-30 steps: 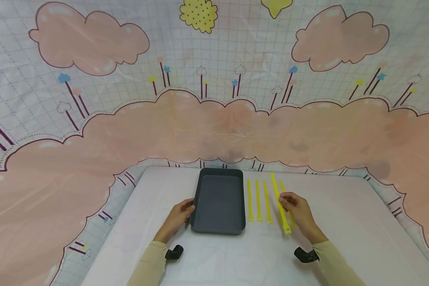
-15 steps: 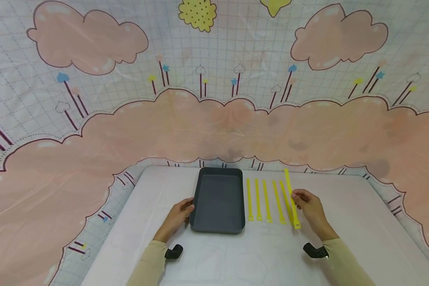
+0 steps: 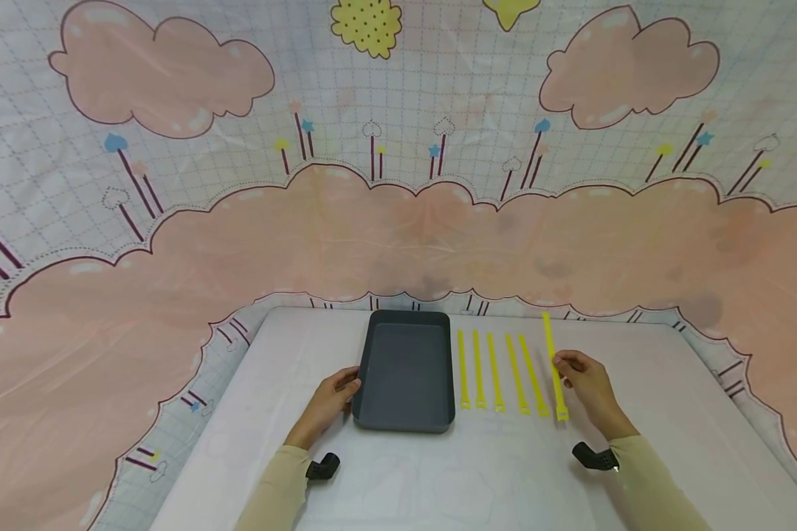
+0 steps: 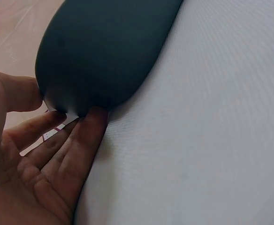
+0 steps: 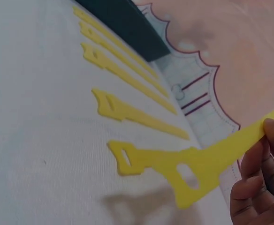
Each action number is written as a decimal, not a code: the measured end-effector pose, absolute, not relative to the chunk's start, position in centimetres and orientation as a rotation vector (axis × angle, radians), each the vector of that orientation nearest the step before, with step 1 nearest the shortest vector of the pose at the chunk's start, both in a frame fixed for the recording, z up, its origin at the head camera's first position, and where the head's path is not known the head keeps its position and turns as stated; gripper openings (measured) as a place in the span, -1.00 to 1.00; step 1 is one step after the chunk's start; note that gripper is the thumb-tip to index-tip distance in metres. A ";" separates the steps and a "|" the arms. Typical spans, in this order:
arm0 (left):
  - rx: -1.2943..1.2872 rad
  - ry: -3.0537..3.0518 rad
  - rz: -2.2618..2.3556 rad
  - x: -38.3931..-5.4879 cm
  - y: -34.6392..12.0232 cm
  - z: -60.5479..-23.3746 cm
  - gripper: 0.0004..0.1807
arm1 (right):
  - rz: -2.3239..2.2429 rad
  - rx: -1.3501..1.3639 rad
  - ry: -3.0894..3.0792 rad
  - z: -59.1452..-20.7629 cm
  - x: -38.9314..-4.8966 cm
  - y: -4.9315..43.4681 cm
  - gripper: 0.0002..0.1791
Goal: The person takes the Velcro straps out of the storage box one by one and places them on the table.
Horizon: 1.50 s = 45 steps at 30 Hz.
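My left hand [image 3: 325, 409] holds the left edge of a dark grey rectangular tray [image 3: 405, 376]; in the left wrist view the thumb and fingertips [image 4: 95, 117] meet the tray's rounded side. My right hand [image 3: 591, 387] pinches a yellow cable strap [image 3: 559, 391] between thumb and fingers, partway along its length. That strap is raised above the table, its slotted head pointing toward me. In the right wrist view the held strap [image 5: 207, 171] overlaps the nearest strap lying on the table [image 5: 127, 157]. Several matching straps [image 3: 495, 372] lie side by side to the right of the tray.
A white table [image 3: 398, 479] carries everything. Behind it hangs a patterned cloth [image 3: 398, 236] with clouds and stars. White tabletop extends to the right of my right hand and in front of the tray.
My right hand has moved to the right with its strap, from over the row to the right of it. More of the laid straps now show. The left hand and tray stay put.
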<state>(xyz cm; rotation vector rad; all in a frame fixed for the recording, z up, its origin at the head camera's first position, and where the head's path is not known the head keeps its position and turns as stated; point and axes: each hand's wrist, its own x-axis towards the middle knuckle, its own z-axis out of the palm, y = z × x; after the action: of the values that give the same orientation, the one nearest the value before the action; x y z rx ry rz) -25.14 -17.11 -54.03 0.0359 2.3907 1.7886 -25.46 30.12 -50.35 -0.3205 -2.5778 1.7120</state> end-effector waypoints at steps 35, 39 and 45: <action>0.025 2.386 1.758 -25.4 -17.3 -54.3 -0.50 | 1.546 -0.402 -2.817 -53.9 -28.2 31.9 -0.61; 0.030 2.387 1.766 -25.4 -17.3 -54.3 -0.51 | 1.464 -0.389 -2.836 -53.9 -28.2 31.9 -0.64; 0.017 2.386 1.761 -25.4 -17.2 -54.3 -0.52 | 1.408 -0.401 -2.856 -54.1 -28.4 31.9 -0.63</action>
<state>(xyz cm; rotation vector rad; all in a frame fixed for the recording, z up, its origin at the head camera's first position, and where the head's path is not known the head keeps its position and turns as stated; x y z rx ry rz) -25.36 -17.21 -54.29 0.0171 2.3861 1.7612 -28.39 31.87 -54.10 -0.4012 -2.8560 1.4076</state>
